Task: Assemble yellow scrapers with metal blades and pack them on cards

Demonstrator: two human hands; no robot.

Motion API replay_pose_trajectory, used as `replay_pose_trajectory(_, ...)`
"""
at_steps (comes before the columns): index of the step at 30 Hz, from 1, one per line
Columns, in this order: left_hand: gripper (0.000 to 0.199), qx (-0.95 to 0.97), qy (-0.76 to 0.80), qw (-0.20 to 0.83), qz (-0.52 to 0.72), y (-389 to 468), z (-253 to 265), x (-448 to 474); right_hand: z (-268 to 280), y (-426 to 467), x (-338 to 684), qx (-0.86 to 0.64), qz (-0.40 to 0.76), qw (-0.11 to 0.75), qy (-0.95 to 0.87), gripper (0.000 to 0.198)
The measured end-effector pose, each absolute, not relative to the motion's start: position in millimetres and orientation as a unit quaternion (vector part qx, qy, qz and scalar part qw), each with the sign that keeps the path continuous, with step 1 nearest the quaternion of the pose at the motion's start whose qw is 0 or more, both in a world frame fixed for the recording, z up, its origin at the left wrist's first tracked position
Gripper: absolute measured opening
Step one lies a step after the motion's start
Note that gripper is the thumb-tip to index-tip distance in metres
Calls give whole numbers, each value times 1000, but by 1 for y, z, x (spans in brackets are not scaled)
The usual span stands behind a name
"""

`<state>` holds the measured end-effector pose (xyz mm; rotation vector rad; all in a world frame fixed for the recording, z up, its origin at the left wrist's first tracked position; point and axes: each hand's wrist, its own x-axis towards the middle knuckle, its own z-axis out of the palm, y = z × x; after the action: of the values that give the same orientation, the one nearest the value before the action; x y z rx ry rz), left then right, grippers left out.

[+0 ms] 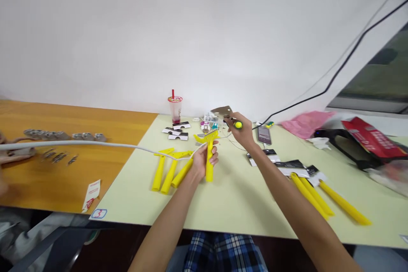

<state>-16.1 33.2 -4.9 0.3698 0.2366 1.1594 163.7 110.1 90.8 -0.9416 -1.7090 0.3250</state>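
Note:
My left hand (201, 160) is closed around a yellow plastic scraper handle (209, 165), held upright with its wide head at the top. Raised above and to the right, my right hand (242, 129) is closed on a tool with a round yellow end (238, 125), which looks like a screwdriver; its tip is hidden. A flat metal blade (225, 111) shows at the fingertips of that hand, apart from the handle. Left of my left hand lie several more yellow scraper handles (158, 174). A pale cable (127, 145) crosses in front of them, near my left wrist.
Scrapers with yellow handles (344, 204) and black-and-white covers (292, 167) lie at right. A cup with a red straw (175, 110), black-and-white cards (178, 136) and a phone (264, 134) stand or lie farther back. On the orange table (121, 121), a co-worker's hand is near metal parts (59, 156).

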Motion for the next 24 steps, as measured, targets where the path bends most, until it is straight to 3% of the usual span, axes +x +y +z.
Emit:
replay_pose_trajectory(3, 29, 218, 124, 814, 523, 27, -5, -9, 102, 96, 162, -419, 133, 646, -624, 37)
replay_pose_trajectory(6, 30, 243, 143, 799, 532, 23, -3, -6, 109, 86, 172, -409, 95, 644, -640, 25)
replay_pose_trajectory(8, 25, 247, 156, 784, 548, 22, 1, -6, 104, 75, 187, -392, 55, 565, -724, 17)
replay_pose_trajectory(11, 14, 238, 166, 754, 590, 23, 8, -6, 77, 50, 217, -415, 4, 380, -827, 48)
replay_pose_trajectory(13, 19, 220, 175, 725, 629, 25, 12, -7, 55, 33, 233, -462, -26, 301, -834, 64)
replay_pose_trajectory(19, 17, 177, 183, 663, 704, 33, 18, -10, 2, -9, 249, -526, -119, 207, -817, 74)
replay_pose_trajectory(24, 11, 182, 157, 627, 741, 36, 23, -14, -18, -23, 236, -503, -128, 184, -835, 67)
